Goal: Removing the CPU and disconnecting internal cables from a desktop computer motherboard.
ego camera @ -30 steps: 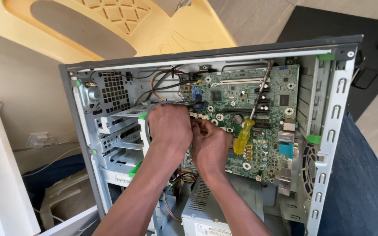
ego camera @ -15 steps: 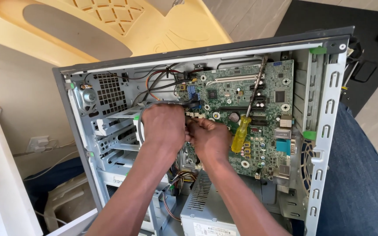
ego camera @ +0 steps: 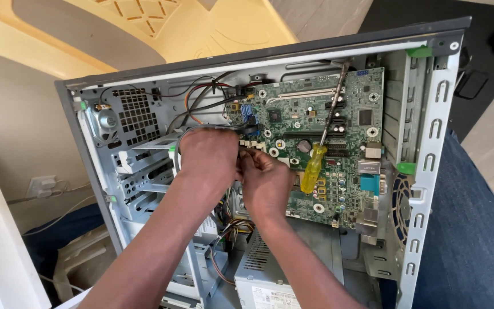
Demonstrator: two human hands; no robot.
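Head view: a yellow plastic chair [ego camera: 144,28] stands behind an open grey computer case [ego camera: 430,171], its side panel already off. Inside are the green motherboard [ego camera: 350,114], a power supply [ego camera: 270,280] and a loose yellow-handled screwdriver [ego camera: 314,166]. The left hand [ego camera: 207,157] and right hand [ego camera: 267,180] meet at the board's left edge, fingers curled closed on something hidden; the wiring remains attached.

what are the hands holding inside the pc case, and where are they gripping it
Both the left hand and right hand pinch something small at the motherboard's left edge; the fingers hide it, so what and where cannot be told. The screwdriver lies unheld.
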